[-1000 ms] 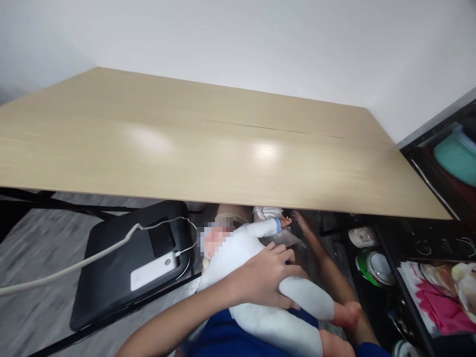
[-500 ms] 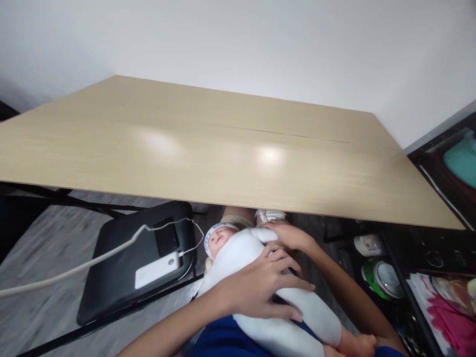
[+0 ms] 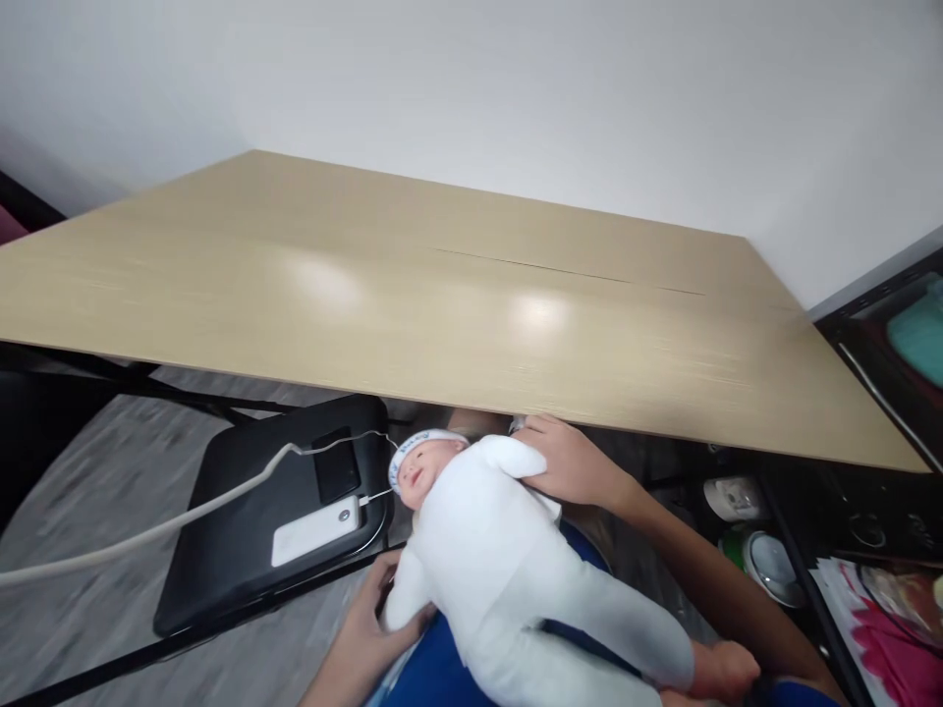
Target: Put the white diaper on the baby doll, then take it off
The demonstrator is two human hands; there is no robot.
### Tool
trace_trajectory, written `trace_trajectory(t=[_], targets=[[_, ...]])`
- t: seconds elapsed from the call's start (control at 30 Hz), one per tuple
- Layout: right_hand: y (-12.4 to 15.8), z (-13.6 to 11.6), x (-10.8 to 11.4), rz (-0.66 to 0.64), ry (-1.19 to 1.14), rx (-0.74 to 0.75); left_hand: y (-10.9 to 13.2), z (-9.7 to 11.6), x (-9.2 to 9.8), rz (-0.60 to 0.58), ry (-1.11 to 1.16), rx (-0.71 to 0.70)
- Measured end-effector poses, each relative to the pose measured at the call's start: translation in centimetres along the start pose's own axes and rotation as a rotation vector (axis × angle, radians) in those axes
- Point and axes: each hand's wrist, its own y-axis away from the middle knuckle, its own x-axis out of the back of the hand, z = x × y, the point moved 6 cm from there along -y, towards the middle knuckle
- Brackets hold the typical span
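A white-suited baby doll (image 3: 482, 535) lies on the blue-clad lap (image 3: 434, 673), head toward eleven o'clock. The left hand's (image 3: 370, 617) fingers pinch its eight-o'clock arm; whether the right hand's (image 3: 576, 465) grip the one-o'clock arm, I cannot tell. Likely light, soft; best held by the torso.

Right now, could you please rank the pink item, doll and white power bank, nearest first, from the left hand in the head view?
1. Doll, touching the left hand.
2. White power bank, on the black seat.
3. Pink item, far right.
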Motion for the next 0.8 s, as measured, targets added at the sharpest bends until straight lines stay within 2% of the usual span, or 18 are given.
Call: trace_trajectory(t=[0.1,0.17,0.23,0.3,0.43,0.57,0.7,0.8], targets=[[1.0,-1.6,3.3,0.106,0.018,0.041,-0.1,3.5,1.4,0.047,0.095,-0.065],[2.2,-2.2,5.8,0.166,0.048,0.023,-1.1,5.7,2.8,0.065,0.073,-0.144],[3.3,-2.2,8.2,0.222,0.091,-0.011,-2.9,8.2,3.8,0.035,0.020,-0.262],[4.2,-1.3,10.3,0.282,0.145,-0.062,-5.5,11.0,4.2,-0.053,-0.057,-0.369],[4.5,2.9,13.1,0.386,0.282,-0.191,-12.1,17.2,3.3,-0.213,-0.268,-0.507],[3.6,8.9,13.3,0.443,0.371,-0.278,-19.2,22.8,0.9,-0.277,-0.387,-0.641],[3.0,14.4,12.5,0.486,0.423,-0.387,-25.3,26.1,-1.5,-0.263,-0.499,-0.683],[2.5,17.0,12.4,0.557,0.404,-0.450,-28.4,27.7,-2.3,-0.218,-0.588,-0.677]])
